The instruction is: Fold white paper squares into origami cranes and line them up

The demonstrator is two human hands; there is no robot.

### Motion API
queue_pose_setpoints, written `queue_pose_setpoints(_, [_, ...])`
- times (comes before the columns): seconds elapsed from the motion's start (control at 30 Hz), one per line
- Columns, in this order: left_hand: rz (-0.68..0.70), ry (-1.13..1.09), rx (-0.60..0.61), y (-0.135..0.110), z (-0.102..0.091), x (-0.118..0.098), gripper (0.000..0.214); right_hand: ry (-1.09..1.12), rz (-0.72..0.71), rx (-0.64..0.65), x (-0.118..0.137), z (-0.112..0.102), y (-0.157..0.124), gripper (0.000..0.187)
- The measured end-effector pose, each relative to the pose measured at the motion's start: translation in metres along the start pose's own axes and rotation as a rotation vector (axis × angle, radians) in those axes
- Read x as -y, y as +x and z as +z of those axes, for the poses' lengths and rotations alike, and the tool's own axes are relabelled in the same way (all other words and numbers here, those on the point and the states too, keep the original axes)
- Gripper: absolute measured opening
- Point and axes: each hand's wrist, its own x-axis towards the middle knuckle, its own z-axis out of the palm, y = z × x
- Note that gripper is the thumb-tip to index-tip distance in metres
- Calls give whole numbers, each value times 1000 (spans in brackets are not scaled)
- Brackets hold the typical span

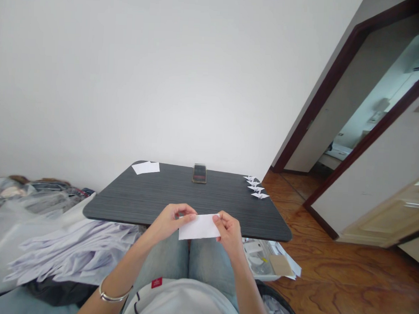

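A white rectangular paper strip [199,227] is held up in front of me, just over the near edge of the dark grey woodgrain table [189,200]. My left hand [173,220] pinches its left end between thumb and fingers. My right hand [229,234] grips the right end the same way. Both hands hover above my jeans-covered lap. Several small white origami cranes [256,186] stand in a row along the table's far right edge. Beyond my hands lie a phone [199,174] standing in a case and a flat white paper sheet [145,167].
A pile of white paper sheets [74,250] lies on a bedcover to my left. Papers and a brown envelope [269,261] sit below the table's right corner. A dark bin [279,308] holding paper stands at lower right. Wooden floor and an open doorway lie to the right.
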Motion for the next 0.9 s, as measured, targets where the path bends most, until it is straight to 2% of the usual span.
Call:
queue_pose_setpoints(0.17, [-47,48,16,3,15,-6,29,37,-32,87,6,6,-2,25])
queue_pose_setpoints(0.37, [6,47,19,2,20,-4,27,-27,-46,35,8,8,-1,25])
queue_pose_setpoints(0.57, [-25,9,-4,3,21,-3,28,90,-6,42,2,7,1,27])
queue_pose_setpoints(0.77, [-82,10,77,3,24,0,28,125,17,-1,-2,9,2,30])
queue_pose_setpoints(0.9, [-122,11,29,3,21,4,32,94,57,101,-8,5,2,31])
